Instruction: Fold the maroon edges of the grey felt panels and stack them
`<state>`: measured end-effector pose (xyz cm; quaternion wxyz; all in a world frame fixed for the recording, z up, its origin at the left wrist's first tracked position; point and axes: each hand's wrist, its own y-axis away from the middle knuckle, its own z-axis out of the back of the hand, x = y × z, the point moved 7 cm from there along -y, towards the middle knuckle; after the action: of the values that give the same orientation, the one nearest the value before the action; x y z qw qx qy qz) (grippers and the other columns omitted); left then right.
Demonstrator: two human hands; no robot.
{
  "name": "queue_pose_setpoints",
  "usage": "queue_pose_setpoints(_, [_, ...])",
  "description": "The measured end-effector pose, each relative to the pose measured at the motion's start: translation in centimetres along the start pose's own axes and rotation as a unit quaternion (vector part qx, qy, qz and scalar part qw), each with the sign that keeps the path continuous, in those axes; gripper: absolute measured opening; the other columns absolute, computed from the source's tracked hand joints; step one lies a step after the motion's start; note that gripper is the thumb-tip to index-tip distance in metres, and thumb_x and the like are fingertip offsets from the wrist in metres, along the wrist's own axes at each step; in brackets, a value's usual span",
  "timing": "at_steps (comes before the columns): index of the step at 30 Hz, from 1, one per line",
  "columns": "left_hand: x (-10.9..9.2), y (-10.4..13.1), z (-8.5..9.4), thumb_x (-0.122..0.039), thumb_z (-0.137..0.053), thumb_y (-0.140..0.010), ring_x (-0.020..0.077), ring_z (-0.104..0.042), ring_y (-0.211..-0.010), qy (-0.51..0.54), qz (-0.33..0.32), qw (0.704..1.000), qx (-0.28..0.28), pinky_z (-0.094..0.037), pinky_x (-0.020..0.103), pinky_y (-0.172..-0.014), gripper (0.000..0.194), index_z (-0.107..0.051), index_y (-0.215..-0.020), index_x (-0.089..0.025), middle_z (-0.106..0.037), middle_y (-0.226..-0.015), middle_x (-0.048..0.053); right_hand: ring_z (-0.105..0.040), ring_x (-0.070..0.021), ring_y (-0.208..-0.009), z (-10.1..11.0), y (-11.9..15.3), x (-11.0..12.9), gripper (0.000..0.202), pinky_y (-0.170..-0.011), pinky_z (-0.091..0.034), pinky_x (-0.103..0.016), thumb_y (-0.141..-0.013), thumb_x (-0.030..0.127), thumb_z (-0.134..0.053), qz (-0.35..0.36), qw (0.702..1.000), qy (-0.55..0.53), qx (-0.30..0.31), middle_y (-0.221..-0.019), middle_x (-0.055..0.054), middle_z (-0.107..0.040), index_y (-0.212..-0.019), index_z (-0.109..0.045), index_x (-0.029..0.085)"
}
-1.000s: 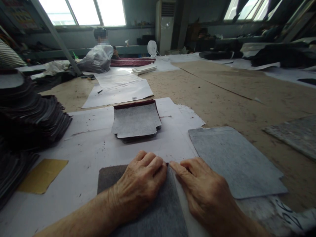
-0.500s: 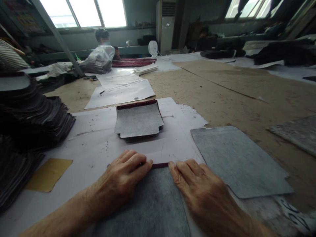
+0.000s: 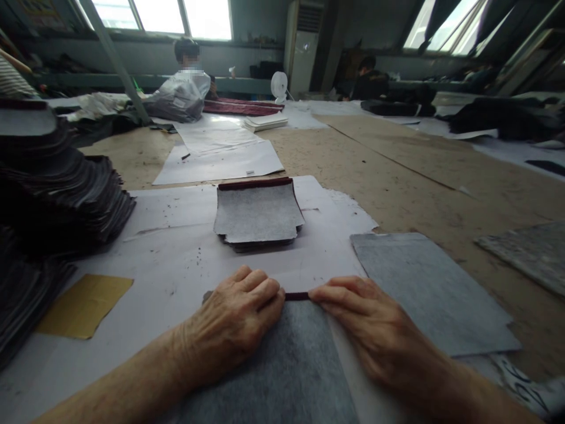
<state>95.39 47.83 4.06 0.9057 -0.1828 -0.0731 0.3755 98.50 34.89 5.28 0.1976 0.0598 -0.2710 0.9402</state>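
A grey fabric panel [image 3: 291,365] lies in front of me, with a narrow maroon edge [image 3: 297,296] folded over along its far side. My left hand [image 3: 241,315] presses on the left part of that fold, fingers bent and closed on it. At the fold's right end, my right hand [image 3: 375,324] pinches the edge between thumb and fingers. Only a short stretch of maroon shows between the two hands. Just beyond them sits a small stack of grey panels [image 3: 260,212] whose top piece has the same maroon edge.
White paper [image 3: 168,247] covers the near table. Tall stacks of dark panels [image 3: 88,200] rise at left, near a yellow card [image 3: 88,306]. Another grey panel [image 3: 432,288] lies at right. Across the brown tabletop [image 3: 326,147] are a white fan [image 3: 279,87] and a seated person [image 3: 183,88].
My right hand's fingers have drawn together into a pinch at the fold's right end. My left hand stays on the fold. The whole view has shifted slightly.
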Motion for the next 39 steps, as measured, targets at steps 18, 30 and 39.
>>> queue_pose_setpoints(18, [1.5,1.6,1.1,-0.009,-0.037,-0.089,0.0161,-0.047,-0.073,0.055,0.035,0.996,-0.055,-0.043,0.034,-0.066,0.022,-0.056,-0.099,-0.012,-0.055,-0.083,0.006,-0.05,-0.0202,-0.073,-2.9,-2.2,3.2,0.035,-0.065,-0.05,-0.034,-0.085,0.004,-0.03,0.012,0.993,0.11,-0.033,-0.078,-0.01,-0.059,-0.094,-0.064,0.006])
queue_pose_setpoints(30, [2.4,3.4,1.6,0.001,-0.037,-0.08,0.0168,-0.043,-0.075,0.113,0.024,0.992,-0.041,-0.044,0.033,-0.067,0.028,-0.056,-0.098,-0.009,-0.053,-0.084,0.008,-0.051,-0.0179,-0.07,-3.0,-3.1,3.9,0.037,-0.062,-0.047,-0.03,-0.087,0.006,-0.032,0.052,0.984,0.165,0.032,-0.08,-0.006,-0.06,-0.108,-0.061,0.015])
queue_pose_setpoints(39, [3.0,3.7,1.4,-0.002,-0.037,-0.08,0.0178,-0.045,-0.076,0.13,0.033,0.991,-0.018,-0.044,0.034,-0.069,0.028,-0.057,-0.098,-0.01,-0.053,-0.083,0.008,-0.054,-0.0214,-0.074,-3.9,-5.3,6.4,0.039,-0.065,-0.049,-0.035,-0.081,0.001,-0.028,0.079,0.986,0.146,-0.032,-0.077,-0.012,-0.062,-0.083,-0.066,0.006])
